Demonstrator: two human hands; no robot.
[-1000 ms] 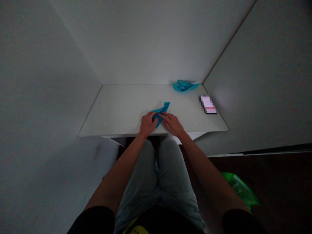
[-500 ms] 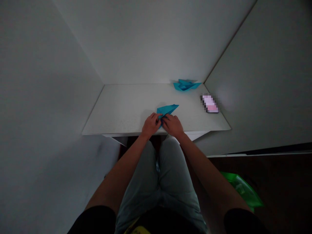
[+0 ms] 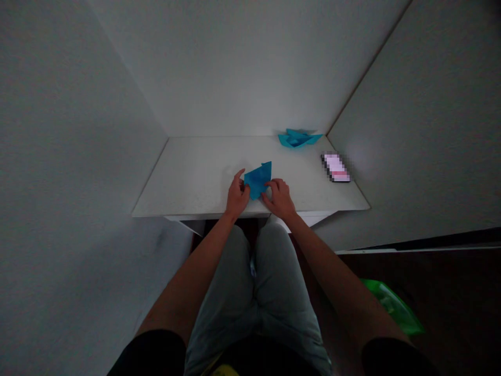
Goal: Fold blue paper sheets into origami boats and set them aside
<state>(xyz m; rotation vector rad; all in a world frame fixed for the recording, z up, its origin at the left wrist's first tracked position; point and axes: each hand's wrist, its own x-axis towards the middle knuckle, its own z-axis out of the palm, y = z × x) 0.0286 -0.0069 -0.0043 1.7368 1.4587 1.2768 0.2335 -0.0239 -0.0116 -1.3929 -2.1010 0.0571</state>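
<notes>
Between my two hands is a piece of folded blue paper [image 3: 257, 180], held a little above the front half of the white table [image 3: 188, 177]. My left hand [image 3: 238, 195] grips its left edge, thumb on the near face and index finger raised away from it. On the other side, my right hand [image 3: 279, 197] pinches the paper's lower right edge with thumb and fingers. The paper shows a broad flat face with a point at the upper right. My fingers hide parts of its edges.
A folded blue paper boat [image 3: 299, 139] rests at the back right of the table, against the wall. A phone [image 3: 336, 168], blurred out, lies at the right. White walls enclose the table on three sides. Something green and shiny [image 3: 393, 305] is on the dark floor at lower right.
The paper has been turned, so its broad face now shows instead of a narrow slanted shape. My hands have moved slightly apart to its two sides.
</notes>
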